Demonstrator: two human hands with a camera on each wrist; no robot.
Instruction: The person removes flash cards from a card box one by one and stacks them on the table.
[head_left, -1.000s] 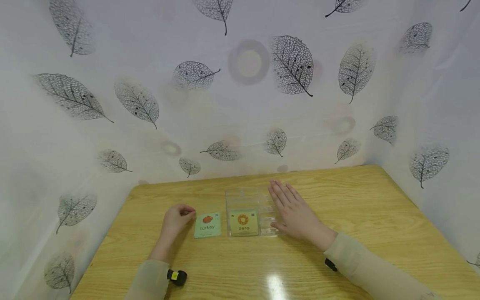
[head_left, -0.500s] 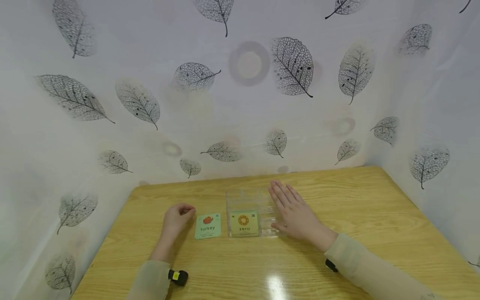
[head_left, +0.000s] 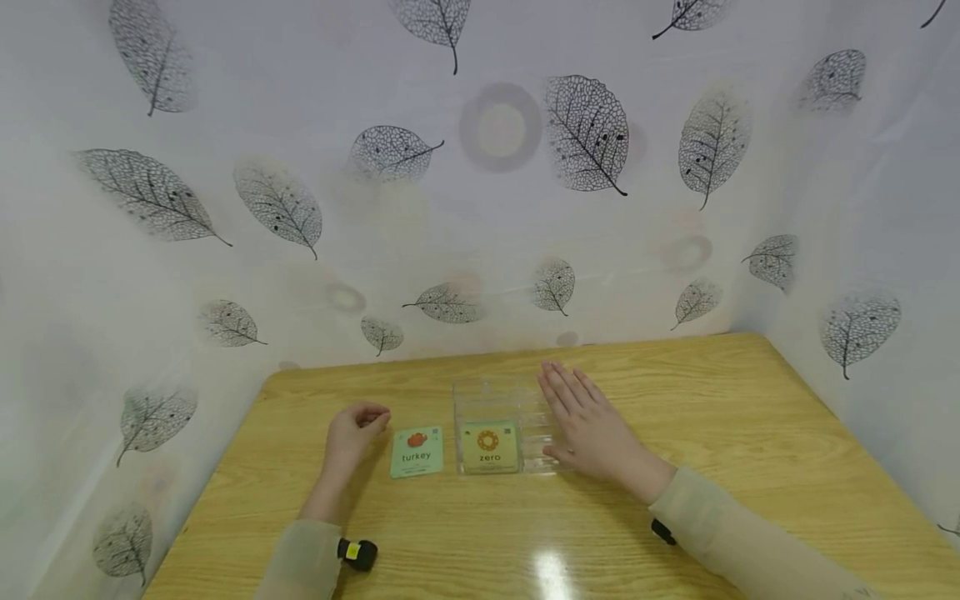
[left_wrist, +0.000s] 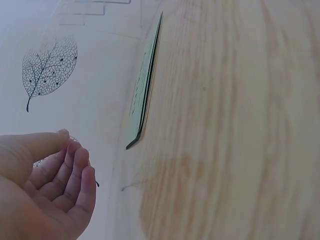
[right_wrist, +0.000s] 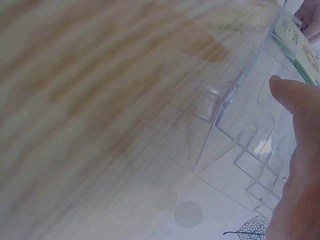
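Almost nothing has changed: the right hand (head_left: 592,429) is kept flat against the clear box (head_left: 502,425) holding the zero card (head_left: 489,446); the left hand (head_left: 352,435), loosely curled and empty, stays beside the turkey card (head_left: 416,451).

Glossy wood table (head_left: 675,392), clear plastic box (head_left: 517,408)

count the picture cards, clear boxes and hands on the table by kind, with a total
Picture cards: 2, the green "turkey" card flat on the wooden table and the yellow "zero" card in the box.
Clear plastic boxes: 1.
Hands: 2, left hand and right hand.
Total: 5
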